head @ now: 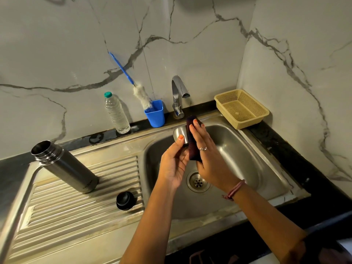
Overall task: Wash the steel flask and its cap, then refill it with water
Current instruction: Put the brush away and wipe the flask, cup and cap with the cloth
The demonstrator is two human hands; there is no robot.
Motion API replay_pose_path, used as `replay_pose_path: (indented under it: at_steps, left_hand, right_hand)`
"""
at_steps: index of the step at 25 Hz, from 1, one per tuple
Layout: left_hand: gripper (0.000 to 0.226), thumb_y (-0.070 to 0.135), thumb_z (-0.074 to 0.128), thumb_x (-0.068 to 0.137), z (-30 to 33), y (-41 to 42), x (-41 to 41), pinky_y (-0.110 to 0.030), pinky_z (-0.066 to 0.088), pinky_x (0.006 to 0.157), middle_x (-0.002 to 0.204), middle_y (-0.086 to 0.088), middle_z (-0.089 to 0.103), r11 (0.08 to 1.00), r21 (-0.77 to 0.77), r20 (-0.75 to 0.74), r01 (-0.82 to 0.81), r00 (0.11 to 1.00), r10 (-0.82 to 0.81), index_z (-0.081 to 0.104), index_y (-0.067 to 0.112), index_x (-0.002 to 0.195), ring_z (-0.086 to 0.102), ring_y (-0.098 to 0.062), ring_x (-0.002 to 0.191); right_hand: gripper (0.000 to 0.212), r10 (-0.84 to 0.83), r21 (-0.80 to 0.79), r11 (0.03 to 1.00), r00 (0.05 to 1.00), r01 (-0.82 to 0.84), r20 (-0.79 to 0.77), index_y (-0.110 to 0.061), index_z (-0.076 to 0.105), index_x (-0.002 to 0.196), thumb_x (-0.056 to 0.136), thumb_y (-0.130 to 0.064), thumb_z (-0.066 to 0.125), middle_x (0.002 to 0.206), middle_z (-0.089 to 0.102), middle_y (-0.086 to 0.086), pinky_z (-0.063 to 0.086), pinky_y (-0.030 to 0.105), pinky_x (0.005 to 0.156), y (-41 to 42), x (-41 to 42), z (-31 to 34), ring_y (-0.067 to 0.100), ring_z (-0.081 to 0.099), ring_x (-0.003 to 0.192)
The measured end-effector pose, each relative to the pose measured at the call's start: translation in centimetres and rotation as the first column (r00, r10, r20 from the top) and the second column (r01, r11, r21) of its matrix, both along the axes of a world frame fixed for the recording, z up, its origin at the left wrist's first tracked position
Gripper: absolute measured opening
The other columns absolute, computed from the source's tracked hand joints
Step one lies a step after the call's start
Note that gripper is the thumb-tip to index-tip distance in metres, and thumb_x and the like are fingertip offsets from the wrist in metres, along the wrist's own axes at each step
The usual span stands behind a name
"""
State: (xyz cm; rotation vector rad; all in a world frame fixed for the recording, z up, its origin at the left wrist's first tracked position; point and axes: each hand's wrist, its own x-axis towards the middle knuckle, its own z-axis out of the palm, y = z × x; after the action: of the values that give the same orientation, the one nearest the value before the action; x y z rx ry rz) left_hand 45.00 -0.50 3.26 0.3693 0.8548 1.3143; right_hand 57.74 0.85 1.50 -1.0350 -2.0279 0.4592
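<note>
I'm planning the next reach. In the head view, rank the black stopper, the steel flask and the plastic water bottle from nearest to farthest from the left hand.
From the left hand, over the sink basin:
1. Black stopper, on the ribbed drainboard, below and to its left.
2. Plastic water bottle, upright against the back wall.
3. Steel flask, open, standing far left on the drainboard.

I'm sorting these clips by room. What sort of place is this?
Most likely a home kitchen: a steel sink with a ribbed drainboard, a tap against a marble-look wall, and a bottle brush standing in a blue cup.

Blue cup (154, 115), yellow mesh basket (241, 108), grey-veined white wall (209, 44)
</note>
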Motion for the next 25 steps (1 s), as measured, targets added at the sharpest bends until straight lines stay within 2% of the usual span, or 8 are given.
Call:
replay_pose_path:
  at_steps: [4, 8, 10, 13, 16, 18, 22, 25]
  left_hand:
    - [0.024, 0.022, 0.073, 0.077, 0.4, -0.2, 0.1, -0.025, 0.058, 0.077, 0.088, -0.014, 0.072, 1.000, -0.030, 0.075, -0.009, 0.997, 0.011, 0.073, 0.004, 0.092, 0.066, -0.020, 0.081]
    - [0.029, 0.029, 0.073, 0.080, 0.2, 0.1, -0.4, -0.025, 0.058, 0.071, 0.085, -0.011, 0.071, 1.000, -0.017, 0.073, -0.024, 0.997, 0.025, 0.068, 0.006, 0.098, 0.068, -0.018, 0.073]
    - [0.030, 0.028, 0.072, 0.084, 0.0, 0.2, -0.8, -0.025, 0.058, 0.074, 0.088, -0.013, 0.071, 1.000, -0.023, 0.106, 0.003, 0.994, -0.001, 0.067, 0.004, 0.101, 0.070, -0.019, 0.075]
    - [0.049, 0.030, 0.072, 0.085, -0.3, -0.1, -1.6, -0.028, 0.060, 0.081, 0.103, -0.018, 0.071, 0.999, -0.031, 0.177, 0.014, 0.984, -0.008, 0.061, -0.003, 0.120, 0.071, -0.023, 0.089]
    - [0.059, 0.033, 0.072, 0.081, -0.2, -0.2, -2.7, -0.029, 0.061, 0.077, 0.114, -0.022, 0.069, 0.999, -0.039, 0.196, -0.011, 0.981, 0.019, 0.057, -0.002, 0.127, 0.072, -0.026, 0.096]
    - [0.058, 0.034, 0.072, 0.080, -0.1, -0.1, -4.0, -0.029, 0.061, 0.079, 0.114, -0.023, 0.069, 0.998, -0.051, 0.101, -0.022, 0.994, 0.027, 0.057, 0.001, 0.125, 0.072, -0.026, 0.097]
    - [0.063, 0.037, 0.078, 0.072, -0.1, 0.0, -7.7, -0.026, 0.058, 0.075, 0.106, -0.019, 0.072, 0.992, -0.096, -0.248, -0.078, 0.967, 0.052, 0.056, 0.004, 0.121, 0.069, -0.022, 0.092]
    - [0.078, 0.041, 0.086, 0.064, -0.8, 0.0, -10.7, -0.034, 0.057, 0.086, 0.109, -0.012, 0.067, 0.980, -0.126, -0.566, -0.155, 0.822, 0.058, 0.047, 0.008, 0.122, 0.067, -0.023, 0.101]
  right_hand:
    - [0.083, 0.014, -0.189, 0.981, 0.984, -0.048, -0.176, -0.009, 0.012, 0.151, 0.080, 0.015, 0.049, 0.158, 0.014, 0.005, 0.025, 0.037, 0.116, 0.1, 0.3, 0.5, 0.014, 0.014, 0.146]
    - [0.086, -0.013, -0.055, 0.998, 0.999, 0.011, -0.029, -0.012, 0.010, 0.151, 0.082, 0.010, 0.056, 0.159, 0.006, 0.002, 0.027, 0.039, 0.116, 0.0, -1.0, 0.1, 0.017, 0.005, 0.147]
    - [0.087, -0.018, -0.083, 0.997, 0.997, 0.013, -0.071, -0.013, 0.010, 0.151, 0.081, 0.011, 0.057, 0.159, 0.008, 0.002, 0.028, 0.036, 0.115, 0.4, -1.1, -0.2, 0.015, 0.008, 0.147]
    - [0.087, 0.024, -0.163, 0.986, 0.990, -0.046, -0.138, -0.014, 0.012, 0.151, 0.080, 0.014, 0.054, 0.158, 0.015, 0.002, 0.029, 0.032, 0.115, 0.8, -1.0, -0.7, 0.015, 0.017, 0.145]
    - [0.087, 0.017, -0.319, 0.946, 0.989, -0.063, -0.145, -0.028, 0.015, 0.150, 0.082, 0.013, 0.049, 0.153, 0.029, 0.001, 0.039, 0.034, 0.109, 1.1, -0.9, -1.5, 0.016, 0.039, 0.135]
    - [0.084, -0.035, -0.408, 0.912, 0.987, -0.033, -0.156, -0.032, 0.019, 0.149, 0.083, 0.013, 0.047, 0.150, 0.035, 0.000, 0.040, 0.038, 0.108, 1.3, -1.1, -2.2, 0.013, 0.043, 0.132]
    - [0.076, -0.097, -0.513, 0.857, 0.967, -0.040, -0.237, -0.020, 0.025, 0.149, 0.084, 0.014, 0.045, 0.149, 0.037, 0.002, 0.033, 0.035, 0.113, 1.4, -2.8, -2.2, 0.012, 0.037, 0.135]
    - [0.070, -0.186, -0.589, 0.808, 0.948, -0.002, -0.259, -0.027, 0.029, 0.147, 0.088, 0.007, 0.045, 0.140, 0.046, 0.007, 0.051, 0.026, 0.088, 1.5, -4.1, -2.0, 0.015, 0.056, 0.109]
